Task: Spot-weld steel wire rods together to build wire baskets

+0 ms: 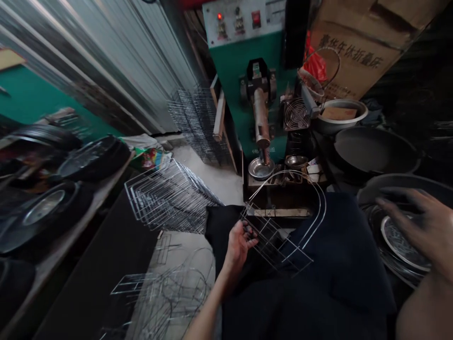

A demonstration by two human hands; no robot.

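My left hand (241, 240) is closed on a wire frame (271, 236) above my lap. The frame is a small grid with two long curved wires arching from it. At the right, my right hand (414, 222) hovers over a round dish of small metal pieces (401, 241), its fingers apart and blurred. Nothing can be made out between them. The dish sits inside a coil of wire rings in a dark basin (424, 182). Ahead stands a green machine (230, 71) with a metal arm (261, 118) pointing down over a small metal bowl (261, 168).
Stacked wire grids (170, 198) stand left of my knees, with loose wire frames (170, 293) on the floor below. Dark pans (95, 158) line a bench at the left. A wide black pan (375, 151) and a grey basin (341, 123) sit at the right, before a cardboard box (350, 52).
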